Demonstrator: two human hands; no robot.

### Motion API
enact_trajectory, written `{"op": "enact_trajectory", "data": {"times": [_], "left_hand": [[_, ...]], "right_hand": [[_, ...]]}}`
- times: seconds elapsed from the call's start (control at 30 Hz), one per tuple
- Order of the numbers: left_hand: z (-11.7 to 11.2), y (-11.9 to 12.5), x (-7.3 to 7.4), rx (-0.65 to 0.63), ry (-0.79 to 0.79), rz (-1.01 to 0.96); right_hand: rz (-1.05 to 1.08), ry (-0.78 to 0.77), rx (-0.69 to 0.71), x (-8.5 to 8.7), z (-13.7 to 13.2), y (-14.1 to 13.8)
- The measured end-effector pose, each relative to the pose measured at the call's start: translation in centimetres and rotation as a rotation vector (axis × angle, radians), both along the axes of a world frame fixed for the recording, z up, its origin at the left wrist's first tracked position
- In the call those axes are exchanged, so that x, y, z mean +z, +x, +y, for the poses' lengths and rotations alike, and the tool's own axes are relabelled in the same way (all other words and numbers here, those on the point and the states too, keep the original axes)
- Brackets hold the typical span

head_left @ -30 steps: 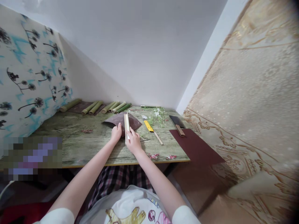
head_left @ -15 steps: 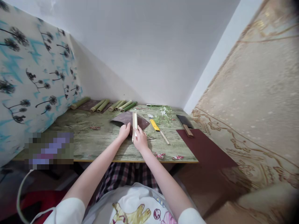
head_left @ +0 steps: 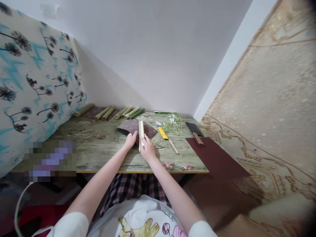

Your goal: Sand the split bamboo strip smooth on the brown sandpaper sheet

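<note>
A split length of bamboo [head_left: 141,129], pale and hollow on its inner face, points away from me above the table. My right hand [head_left: 148,148] is closed on its near end, fingers along its right side. Just left of the bamboo, my left hand [head_left: 130,141] is closed at the near edge of a curled dark brown sheet [head_left: 129,125] that looks like sandpaper. Its thumb points up and its other fingers are mostly hidden. The sheet spreads out behind and beneath the bamboo.
Several bamboo tubes [head_left: 108,112] lie along the table's back left. Right of my hands are a yellow-handled tool [head_left: 163,133], a thin stick [head_left: 174,146] and green shavings [head_left: 172,125]. A wood-handled cleaver [head_left: 195,130] lies by the maroon board [head_left: 217,158] at the right.
The bamboo tilts slightly more to the left at its far end. Both hands keep their hold and have hardly moved; the whole view has shifted a little.
</note>
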State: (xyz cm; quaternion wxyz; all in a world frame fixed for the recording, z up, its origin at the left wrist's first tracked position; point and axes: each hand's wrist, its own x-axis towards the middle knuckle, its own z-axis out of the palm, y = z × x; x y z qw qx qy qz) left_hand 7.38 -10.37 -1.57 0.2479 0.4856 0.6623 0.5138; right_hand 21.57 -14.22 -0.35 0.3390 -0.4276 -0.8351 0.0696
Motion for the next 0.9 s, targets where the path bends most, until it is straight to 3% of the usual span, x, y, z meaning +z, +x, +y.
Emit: {"op": "enact_trajectory", "data": {"times": [0.1, 0.3, 0.57, 0.73, 0.9], "left_hand": [[0.08, -0.11, -0.02, 0.011, -0.032, -0.030], [0.23, 0.00, -0.46, -0.084, -0.001, -0.018], [0.49, -0.20, -0.59, -0.038, -0.045, 0.010], [0.39, -0.10, -0.12, 0.074, -0.098, -0.022], [0.31, -0.04, 0.16, 0.081, -0.109, -0.015]], "right_hand": [[-0.008, 0.003, 0.017, 0.11, -0.08, 0.07], [0.013, 0.007, 0.008, 0.17, -0.07, 0.15], [0.006, -0.002, 0.012, 0.16, 0.01, 0.14], [-0.015, 0.005, 0.048, 0.39, -0.17, 0.22], [-0.007, 0.004, 0.044, 0.30, -0.53, -0.18]]}}
